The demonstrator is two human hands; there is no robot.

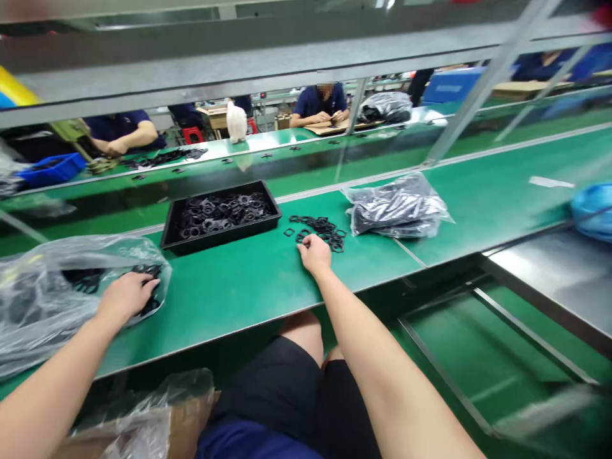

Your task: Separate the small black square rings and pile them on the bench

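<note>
My left hand (125, 294) is at the mouth of a clear plastic bag (33, 306), its fingers curled over small black parts (152, 273) there. My right hand (315, 254) is at the near left side of a loose pile of black ring-shaped plastic parts (329, 231) on the green bench. Its thumb and fingers are pinched together at one black ring, mostly hidden by the fingertips. A black tray (224, 240) holding many similar rings stands between my hands, further back. To the right of the pile lies a filled clear bag (401, 207).
Below the bench's left part is a cardboard box (184, 421) with plastic lining. A metal post (482, 95) and overhead shelf frame the bench. Across it, co-workers sit at a conveyor (287, 143). A blue bundle (593, 210) is at far right.
</note>
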